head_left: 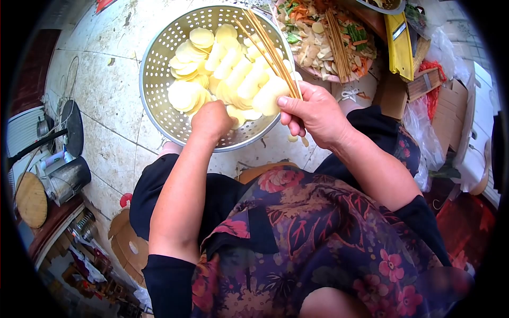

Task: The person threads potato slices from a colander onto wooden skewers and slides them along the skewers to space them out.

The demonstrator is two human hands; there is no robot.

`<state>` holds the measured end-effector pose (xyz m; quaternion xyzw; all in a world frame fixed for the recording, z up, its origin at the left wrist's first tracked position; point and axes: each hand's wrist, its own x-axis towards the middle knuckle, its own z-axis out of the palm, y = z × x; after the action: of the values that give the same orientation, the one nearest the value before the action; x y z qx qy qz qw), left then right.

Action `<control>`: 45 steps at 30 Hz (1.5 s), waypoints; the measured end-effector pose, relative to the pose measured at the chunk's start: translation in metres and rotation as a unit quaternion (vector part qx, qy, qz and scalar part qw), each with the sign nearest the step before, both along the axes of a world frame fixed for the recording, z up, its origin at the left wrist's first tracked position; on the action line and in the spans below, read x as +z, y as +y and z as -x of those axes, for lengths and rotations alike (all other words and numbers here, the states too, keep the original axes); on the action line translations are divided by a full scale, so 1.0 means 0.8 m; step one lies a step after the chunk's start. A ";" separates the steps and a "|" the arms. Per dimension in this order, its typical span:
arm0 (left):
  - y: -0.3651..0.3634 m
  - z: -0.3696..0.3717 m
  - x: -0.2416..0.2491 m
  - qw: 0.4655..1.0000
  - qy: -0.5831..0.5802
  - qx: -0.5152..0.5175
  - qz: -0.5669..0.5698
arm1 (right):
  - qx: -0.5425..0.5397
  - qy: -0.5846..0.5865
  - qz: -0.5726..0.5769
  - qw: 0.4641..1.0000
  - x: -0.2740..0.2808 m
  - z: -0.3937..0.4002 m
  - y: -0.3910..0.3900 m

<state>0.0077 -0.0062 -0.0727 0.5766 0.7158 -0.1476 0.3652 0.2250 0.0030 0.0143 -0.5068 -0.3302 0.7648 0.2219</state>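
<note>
A metal colander (159, 58) holds many thin, pale yellow potato slices (230, 61). Inside its near side, my left hand (212, 122) is closed with the fingers curled down among the slices; whatever is in its fingertips is hidden. My right hand (307, 111) grips a bundle of thin wooden skewers (270, 50) at the colander's right rim, the skewers slanting up and left over the bowl. Next to its thumb is a potato slice (269, 96), overlapping the lower end of the bundle.
Beside the colander, a pink-rimmed basin (328, 78) holds vegetable scraps with more wooden sticks (338, 45) on top. A yellow slicer (398, 45) stands to its right, near cardboard (449, 114) and plastic bags. At left are a metal pot (68, 179) and a round wooden board (31, 199).
</note>
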 end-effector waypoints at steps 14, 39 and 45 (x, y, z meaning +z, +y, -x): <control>0.042 0.075 0.039 0.600 -0.541 0.539 -0.237 | 0.056 0.009 0.045 0.997 0.011 0.003 -0.008; 0.042 0.075 0.057 0.541 -0.594 0.525 -0.280 | 0.067 0.011 0.025 0.997 0.003 0.002 -0.009; 0.042 0.072 0.059 0.522 -0.573 0.570 -0.274 | 0.081 0.017 0.035 0.996 0.005 0.001 -0.009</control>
<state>-0.0503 0.0277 -0.0252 0.0773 0.5335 0.6572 0.5268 0.2242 -0.0040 0.0186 -0.4727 -0.3389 0.8000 0.1473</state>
